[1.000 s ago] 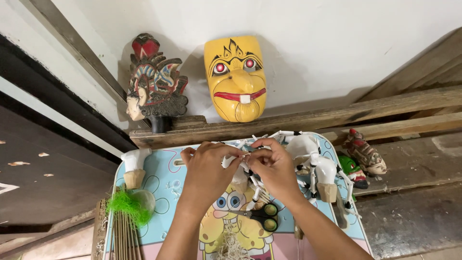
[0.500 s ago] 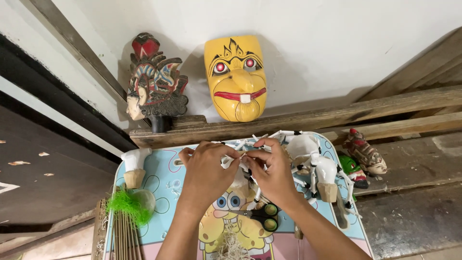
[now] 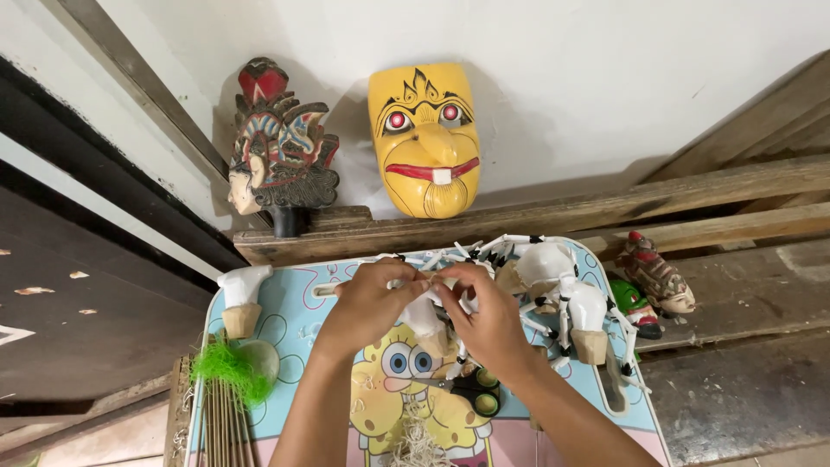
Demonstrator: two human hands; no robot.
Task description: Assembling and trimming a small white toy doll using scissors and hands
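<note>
white puppet piece [image 3: 425, 313] pinched between both hands over the middle of the cartoon-printed worktop [image 3: 294, 303]. left hand [image 3: 367, 303] closed on its upper end, fingertips [image 3: 413, 278] meeting those of the right hand [image 3: 486, 318], likewise closed around the piece. just right of the hands, a heap of white puppet bodies [image 3: 558, 290] with black-banded limbs. scissors [image 3: 474, 393] below the right hand. green tuft [image 3: 226, 370] at left edge. yellow mask [image 3: 425, 138] and carved painted head [image 3: 278, 156] against the wall behind.

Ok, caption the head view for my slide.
Two hands, left hand and right hand, pinch a small white puppet piece over a cartoon-printed table.
</note>
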